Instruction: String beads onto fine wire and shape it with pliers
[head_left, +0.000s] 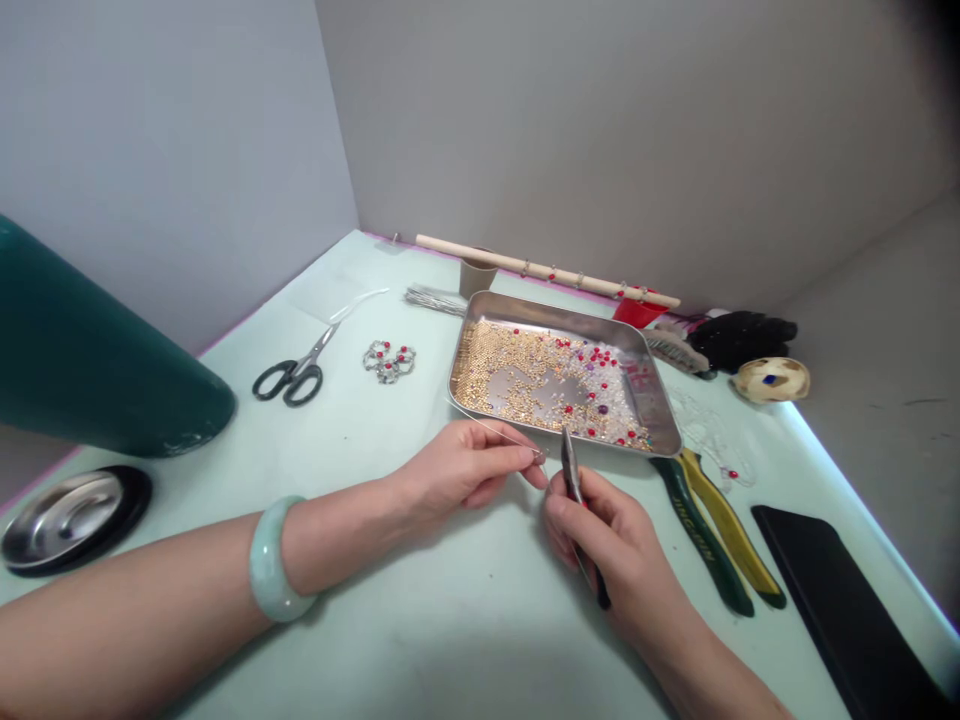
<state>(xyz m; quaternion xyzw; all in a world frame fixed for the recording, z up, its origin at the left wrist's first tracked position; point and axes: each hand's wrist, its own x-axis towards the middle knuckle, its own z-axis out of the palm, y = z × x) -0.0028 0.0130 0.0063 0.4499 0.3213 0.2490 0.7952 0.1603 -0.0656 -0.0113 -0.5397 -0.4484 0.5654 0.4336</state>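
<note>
My left hand [487,462] pinches a thin wire [491,428] between thumb and forefinger, just in front of the bead tray. A tiny piece at the pinch is too small to make out. My right hand [600,520] is closed around a small pair of pliers [571,470] with dark handles, jaws pointing up and away. The wire also runs down past my right fingers. Behind both hands lies a metal tray [667,425] holding gold, clear, red and a few purple beads. To the left of the tray rests a wire-and-bead ornament [388,362] with red beads.
Black-handled scissors [291,378] lie at left, near a dark green cylinder [112,370] and a steel dish [67,515]. Large green-yellow pliers [709,530] and a black flat object [840,600] are at right. A wooden rod [510,262] spans two cups behind the tray.
</note>
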